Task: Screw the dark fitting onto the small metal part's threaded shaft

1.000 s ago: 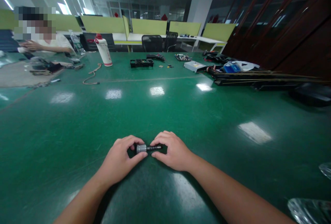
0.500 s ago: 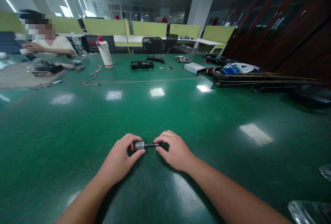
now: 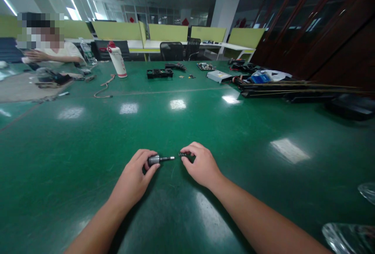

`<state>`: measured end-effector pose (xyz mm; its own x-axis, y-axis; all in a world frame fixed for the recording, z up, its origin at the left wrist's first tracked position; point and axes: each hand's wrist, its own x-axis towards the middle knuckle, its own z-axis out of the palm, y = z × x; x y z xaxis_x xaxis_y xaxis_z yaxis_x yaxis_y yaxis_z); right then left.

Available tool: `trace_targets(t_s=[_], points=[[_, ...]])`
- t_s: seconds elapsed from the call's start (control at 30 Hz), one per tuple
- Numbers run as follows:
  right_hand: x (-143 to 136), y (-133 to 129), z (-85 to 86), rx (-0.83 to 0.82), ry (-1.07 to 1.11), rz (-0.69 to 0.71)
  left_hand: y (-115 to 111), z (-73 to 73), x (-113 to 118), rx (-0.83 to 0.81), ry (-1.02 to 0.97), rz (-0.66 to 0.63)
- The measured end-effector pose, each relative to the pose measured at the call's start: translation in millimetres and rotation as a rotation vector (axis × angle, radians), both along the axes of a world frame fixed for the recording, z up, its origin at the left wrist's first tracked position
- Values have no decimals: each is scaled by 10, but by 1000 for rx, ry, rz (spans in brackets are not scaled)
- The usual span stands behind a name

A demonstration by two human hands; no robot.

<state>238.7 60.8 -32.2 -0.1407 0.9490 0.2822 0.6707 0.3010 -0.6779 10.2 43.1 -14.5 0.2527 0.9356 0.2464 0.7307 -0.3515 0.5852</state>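
My left hand pinches a silver metal cylinder with a thin shaft between thumb and fingers, just above or on the green table. The shaft points right and ends in a bright bare tip. My right hand is closed on a small dark ridged piece, perhaps a spring, partly hidden by the fingers. A short gap separates this piece from the shaft's tip.
On the glossy green table stand a white bottle with a red cap and a black frame-like part. A grey box and dark bars lie back right. A person sits far left.
The dark ridged piece, earlier around the shaft, has come off its end in my right hand. My left hand has shifted slightly left with the cylinder.
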Motion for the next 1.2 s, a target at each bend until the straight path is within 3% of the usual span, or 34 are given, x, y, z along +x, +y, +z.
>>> trace_targets(t_s=[0.73,1.2], points=[[-44,-26,11,-1,-53,116,7,27,-11,-99,27,-43],[-70,-67,46,25,63,379,9,49,-3,-101,46,-84]])
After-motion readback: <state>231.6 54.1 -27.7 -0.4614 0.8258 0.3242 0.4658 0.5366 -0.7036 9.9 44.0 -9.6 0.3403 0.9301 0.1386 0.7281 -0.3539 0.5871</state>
